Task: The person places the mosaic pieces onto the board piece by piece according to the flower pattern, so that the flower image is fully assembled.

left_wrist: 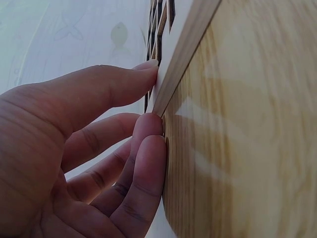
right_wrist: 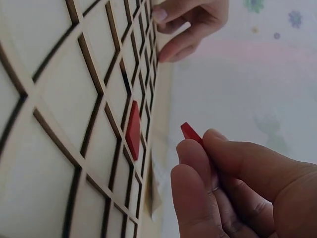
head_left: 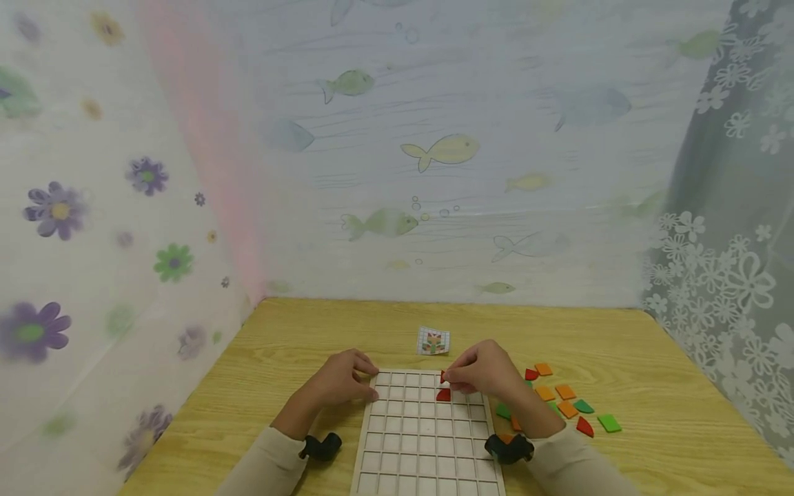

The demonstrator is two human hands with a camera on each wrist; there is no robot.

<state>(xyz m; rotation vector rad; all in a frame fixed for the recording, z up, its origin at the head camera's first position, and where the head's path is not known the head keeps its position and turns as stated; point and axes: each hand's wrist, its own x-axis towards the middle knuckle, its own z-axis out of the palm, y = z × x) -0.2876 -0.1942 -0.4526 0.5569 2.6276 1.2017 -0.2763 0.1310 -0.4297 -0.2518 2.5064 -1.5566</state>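
Observation:
A pale wooden grid board (head_left: 428, 445) lies on the table in front of me. At its far left corner my left hand (head_left: 343, 377) grips the edge; the left wrist view has the thumb on the board's face and curled fingers against its side. Over the far right part of the board, my right hand (head_left: 489, 372) pinches a small red piece (right_wrist: 189, 131) between thumb and fingertips. That piece is held apart from the board in the right wrist view. Another red piece (head_left: 443, 395), with one curved edge, sits in a cell near the far side.
Beyond the board lies a small picture card (head_left: 433, 340) with a coloured pattern on a grid. To the right are scattered loose pieces: orange squares (head_left: 565, 392), a green square (head_left: 610, 422) and red curved pieces (head_left: 585, 426), some partly behind the right forearm. Printed curtains surround the table (head_left: 298, 337).

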